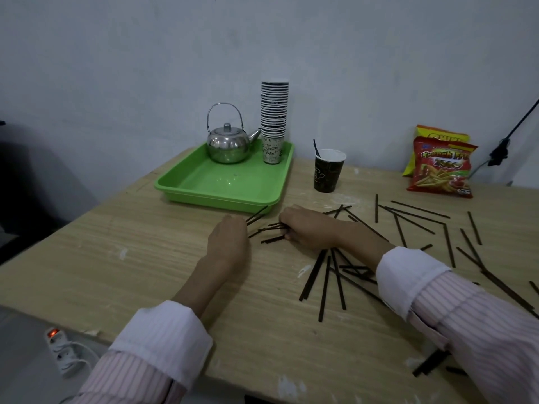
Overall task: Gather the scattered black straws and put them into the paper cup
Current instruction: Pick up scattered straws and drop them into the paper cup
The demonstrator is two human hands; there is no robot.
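Several thin black straws point(414, 220) lie scattered over the right half of the wooden table point(116, 258). A dark paper cup point(327, 173) stands upright behind them, with one straw leaning in it. My right hand point(306, 228) rests on the table in front of the tray, fingers curled around a small bunch of straws point(272, 232) that pokes out to the left. My left hand point(229, 243) lies just left of that bunch, fingertips touching a couple of straws point(256, 217) near the tray's front edge.
A green tray point(221, 185) at the back holds a steel kettle point(229, 141) and a tall stack of paper cups point(274, 121). Two snack bags point(442, 167) stand at the back right. A power strip point(62, 354) lies on the floor at the lower left.
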